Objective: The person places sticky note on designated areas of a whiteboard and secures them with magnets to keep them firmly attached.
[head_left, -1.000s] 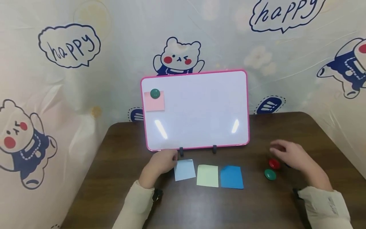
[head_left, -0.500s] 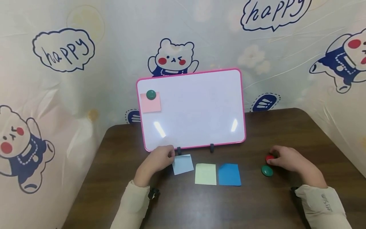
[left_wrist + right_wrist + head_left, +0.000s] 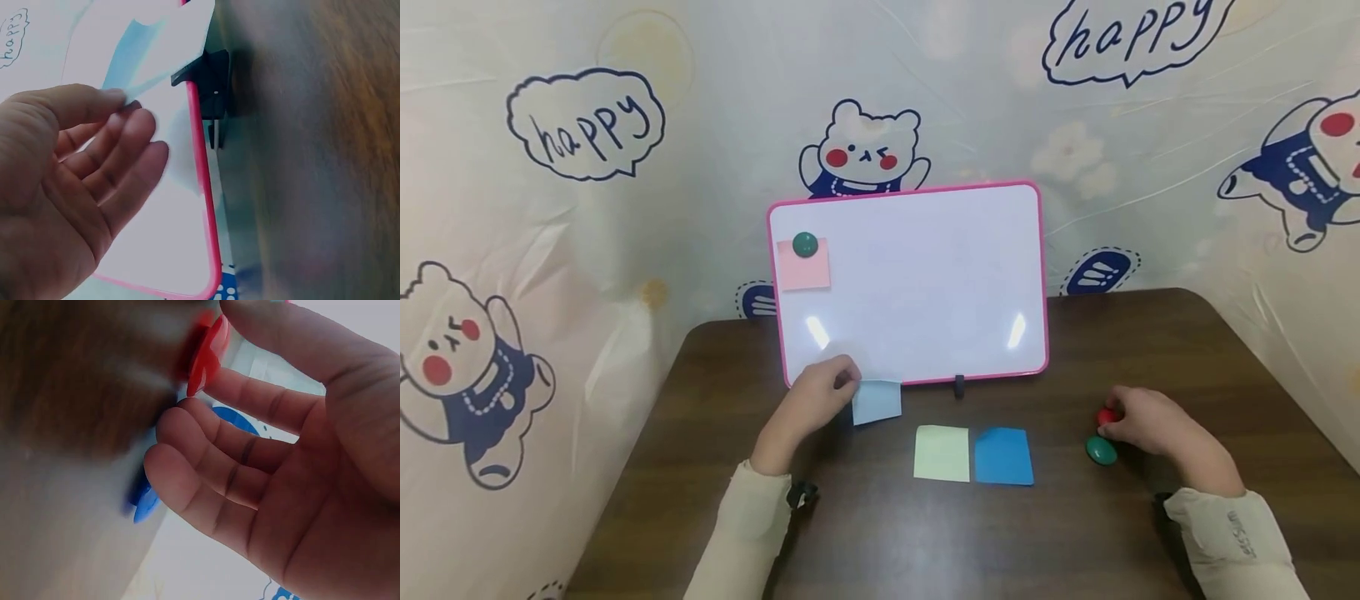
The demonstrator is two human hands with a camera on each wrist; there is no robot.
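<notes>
Looking down from the head camera, we see a dark wooden table (image 3: 925, 533) with two sleeved arms reaching onto it. We use the whiteboard (image 3: 917, 292), a pink-framed board standing at the far middle of the table, as our landmark.

Nearest to us, in front of the whiteboard, lie a pale yellow note (image 3: 942, 453) and, touching its right edge, a dark blue note (image 3: 1004, 457), both flat on the wood.

To the front right of the whiteboard, well apart from it, the right hand (image 3: 1153, 427) pinches a red magnet (image 3: 1107, 416) between thumb and fingers. In the right wrist view that red magnet (image 3: 206, 353) sits edge-on at the fingertips. A green magnet (image 3: 1101, 450) lies on the table just beside the hand, touching or almost touching the red one. The right wrist view also shows a blue magnet (image 3: 145, 499) under the fingers.

At the whiteboard's lower left corner, the left hand (image 3: 816, 404) pinches a light blue note (image 3: 876, 402) by its left edge, lifted off the table in front of the frame. In the left wrist view, thumb and fingers hold the light blue note (image 3: 134, 59) against the whiteboard's (image 3: 169, 250) face.

Farther back, in the whiteboard's upper left corner, a pink note (image 3: 805, 267) is pinned under another green magnet (image 3: 805, 244). Behind the whiteboard hangs a bear-patterned backdrop (image 3: 587, 125).
</notes>
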